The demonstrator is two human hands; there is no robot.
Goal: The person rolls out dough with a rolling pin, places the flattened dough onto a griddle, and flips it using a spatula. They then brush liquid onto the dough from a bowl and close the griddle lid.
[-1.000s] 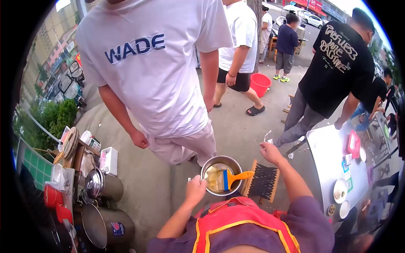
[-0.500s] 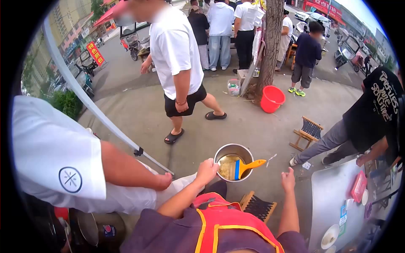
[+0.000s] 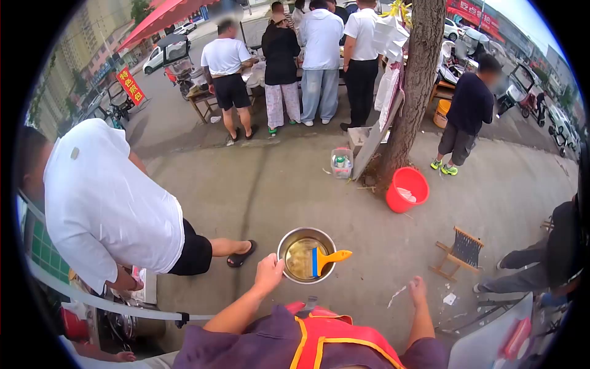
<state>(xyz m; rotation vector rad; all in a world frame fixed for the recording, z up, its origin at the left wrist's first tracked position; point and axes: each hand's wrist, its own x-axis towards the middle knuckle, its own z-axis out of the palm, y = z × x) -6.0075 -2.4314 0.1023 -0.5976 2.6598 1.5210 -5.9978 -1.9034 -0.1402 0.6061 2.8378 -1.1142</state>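
Note:
My left hand grips the rim of a round metal pot at its left side. Inside the pot is some yellowish liquid, and a brush with a yellow handle and a blue band rests there, its handle sticking out over the right rim. Off to the right, apart from the pot, my right hand is raised; its fingers are too small and blurred to read.
A person in white is close on the left. Ahead stand a red bucket, a tree trunk and people at a stall. A folding stool and a table are on the right.
The view has turned and moved. The person in white and black shorts has passed to the left side. My left hand still holds the pot, now lower and further left in view.

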